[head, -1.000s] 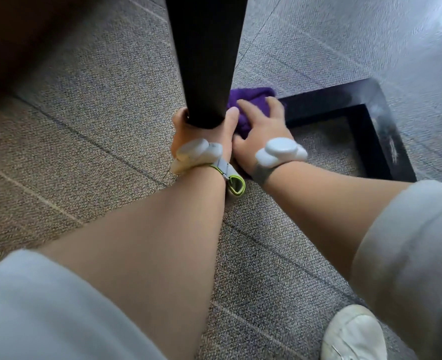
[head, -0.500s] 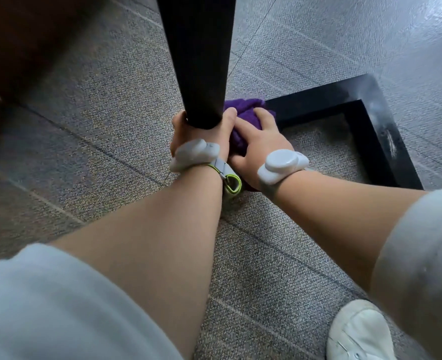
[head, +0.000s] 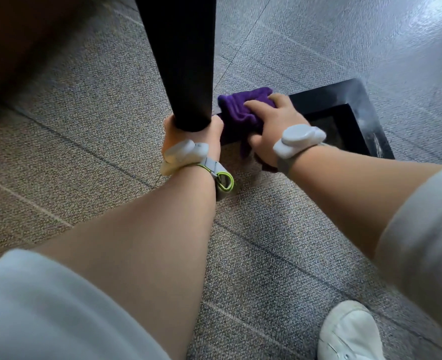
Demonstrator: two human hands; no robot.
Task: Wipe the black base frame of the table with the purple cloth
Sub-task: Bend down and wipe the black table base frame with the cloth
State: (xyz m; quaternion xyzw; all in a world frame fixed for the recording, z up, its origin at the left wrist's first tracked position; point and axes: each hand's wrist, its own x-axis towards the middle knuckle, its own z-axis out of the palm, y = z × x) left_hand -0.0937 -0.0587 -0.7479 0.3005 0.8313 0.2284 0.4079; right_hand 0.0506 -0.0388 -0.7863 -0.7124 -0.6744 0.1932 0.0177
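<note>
The black base frame (head: 354,100) lies flat on the carpet at centre right, a rectangular bar frame with a dusty streak on its right bar. A black table post (head: 181,61) rises from its left end. The purple cloth (head: 240,110) is bunched on the frame's near bar beside the post. My right hand (head: 274,120) presses down on the cloth and grips it. My left hand (head: 191,139) is wrapped around the foot of the post; its fingers are hidden behind it.
Grey carpet tiles (head: 84,126) cover the floor. My white shoe (head: 349,333) stands at the bottom right. A dark brown piece of furniture (head: 20,35) fills the upper left corner. Both wrists wear white sensor bands.
My right hand has slid the purple cloth to the right along the frame, away from the post. My left hand has stayed on the post.
</note>
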